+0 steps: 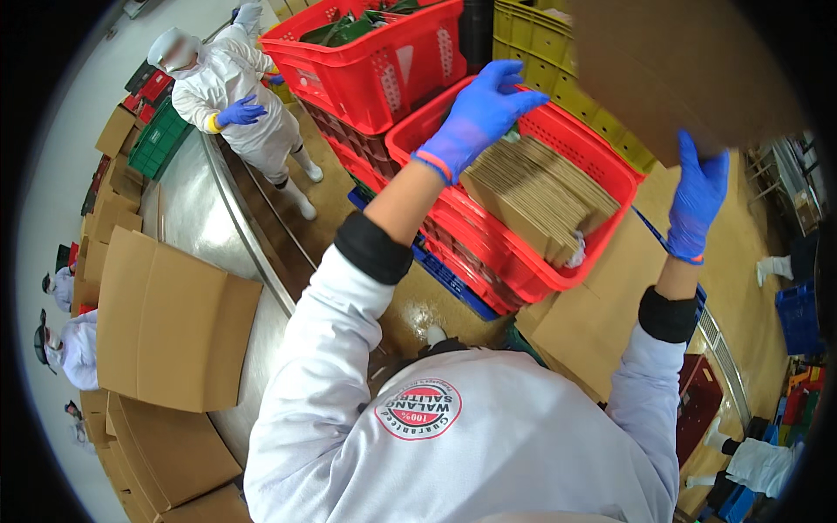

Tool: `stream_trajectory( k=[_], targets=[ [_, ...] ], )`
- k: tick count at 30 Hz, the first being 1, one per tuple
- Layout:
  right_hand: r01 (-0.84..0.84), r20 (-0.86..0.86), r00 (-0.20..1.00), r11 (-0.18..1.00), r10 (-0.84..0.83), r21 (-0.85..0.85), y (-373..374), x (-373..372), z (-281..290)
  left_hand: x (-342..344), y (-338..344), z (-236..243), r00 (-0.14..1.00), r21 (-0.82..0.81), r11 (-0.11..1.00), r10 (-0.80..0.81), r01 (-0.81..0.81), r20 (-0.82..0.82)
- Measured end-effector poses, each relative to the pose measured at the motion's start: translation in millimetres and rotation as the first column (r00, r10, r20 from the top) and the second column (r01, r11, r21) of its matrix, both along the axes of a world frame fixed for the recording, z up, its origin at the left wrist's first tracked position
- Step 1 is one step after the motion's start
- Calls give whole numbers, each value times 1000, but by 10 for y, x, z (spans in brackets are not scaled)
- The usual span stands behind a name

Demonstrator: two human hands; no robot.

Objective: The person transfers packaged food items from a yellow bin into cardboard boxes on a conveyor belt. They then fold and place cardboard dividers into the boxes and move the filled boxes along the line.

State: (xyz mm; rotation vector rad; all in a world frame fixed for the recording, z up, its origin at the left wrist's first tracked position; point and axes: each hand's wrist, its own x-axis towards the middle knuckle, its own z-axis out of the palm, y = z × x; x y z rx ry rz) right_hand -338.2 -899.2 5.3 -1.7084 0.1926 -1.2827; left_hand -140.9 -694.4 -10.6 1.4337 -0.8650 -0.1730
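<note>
My left hand (479, 119), in a blue glove, reaches over a red plastic crate (602, 261). Its fingers are stretched apart and hold nothing. Inside that crate stands a stack of flat brown cardboard pieces (532, 187), packed edge up, with a scrap of clear plastic (576, 250) at one end. To the right, my right hand (697, 196), gloved in blue too, is closed at the lower edge of a large cardboard sheet (680, 70). This sheet is raised at the upper right, slightly blurred and cut off by the picture's edge.
Another red crate (357, 74) with green leaves stands beyond. Yellow crates (536, 52) are stacked behind. At left, cardboard boxes (170, 322) stand along a metal table (196, 205). A co-worker (235, 96) in white stands at the far left. Flat cardboard (584, 327) lies beside me.
</note>
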Motion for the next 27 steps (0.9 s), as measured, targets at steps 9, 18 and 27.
stream_trajectory(
  k=[9,18,27],
  targets=[
    [-533,-963,98,803,-252,-264,-1383,-55,-2195,582,1498,-1271,950,177,979,144,-97,-277],
    [-350,-395,87,400,914,847,-241,1268,-351,796,2456,-1363,892,63,980,198,-189,-407],
    [-741,-935,-64,611,350,280,176,1963,162,773,3454,-1528,697,204,880,467,-430,-544]
  ],
)
